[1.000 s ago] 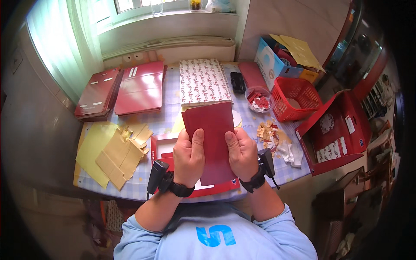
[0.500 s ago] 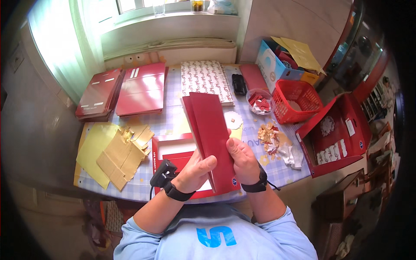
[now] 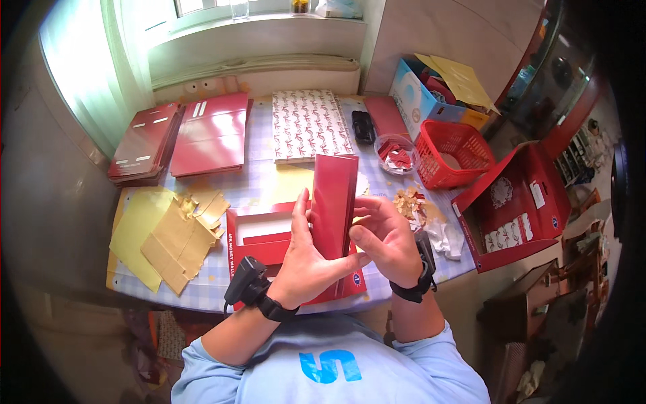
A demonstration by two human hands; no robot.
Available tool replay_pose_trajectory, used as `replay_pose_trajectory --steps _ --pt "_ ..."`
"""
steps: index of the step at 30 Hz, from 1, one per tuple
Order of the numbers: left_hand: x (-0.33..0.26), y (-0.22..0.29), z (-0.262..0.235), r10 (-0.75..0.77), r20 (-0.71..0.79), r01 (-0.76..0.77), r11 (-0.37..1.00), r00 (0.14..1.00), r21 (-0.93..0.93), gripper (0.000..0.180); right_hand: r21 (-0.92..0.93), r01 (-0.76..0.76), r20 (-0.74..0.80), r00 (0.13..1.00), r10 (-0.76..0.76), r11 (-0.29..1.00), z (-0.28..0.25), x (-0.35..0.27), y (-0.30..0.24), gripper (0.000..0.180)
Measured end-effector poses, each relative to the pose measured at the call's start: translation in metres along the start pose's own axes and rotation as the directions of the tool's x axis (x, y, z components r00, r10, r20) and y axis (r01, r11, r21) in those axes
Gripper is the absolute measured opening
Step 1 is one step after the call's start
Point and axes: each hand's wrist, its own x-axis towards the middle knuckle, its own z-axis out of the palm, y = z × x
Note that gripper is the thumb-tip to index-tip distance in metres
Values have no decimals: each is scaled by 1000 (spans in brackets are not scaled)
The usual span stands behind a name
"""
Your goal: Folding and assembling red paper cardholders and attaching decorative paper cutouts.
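Note:
A folded red card panel stands upright between my hands, above the table's front edge. My left hand grips its lower part, with the fingers along the left side and the thumb across the front. My right hand is at the right edge, its thumb and curled fingers at the fold; the fingertips are partly hidden. Below and behind the hands lies a red frame-like cardboard piece with a pale inside, partly covered by them.
Red card stacks lie at the back left, yellow and tan sheets at the front left. A patterned white stack is at the back. Rightward are a scrap tub, red basket, blue box and open red box.
The red card panel has been turned and looks narrower. My left hand has moved up around its front, and my right hand has shifted slightly right with its fingers loosened.

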Motion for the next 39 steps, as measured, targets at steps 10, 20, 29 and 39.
replay_pose_trajectory --steps 10,20,29,39 --pt "7 -4 -14 -12 96 29 982 995 -186 113 149 -52 -59 996 62 987 0 6 3 37" --pt "13 -4 -23 -162 235 254 861 958 -442 106 147 -36 -25 999 40 988 3 12 5 39" --pt "12 0 -22 -67 164 139 869 984 -476 97 59 -3 -105 994 9 998 9 11 6 31" --pt "14 -1 -24 -12 267 185 749 964 -637 79 535 -48 -136 980 142 844 -14 23 34 25"
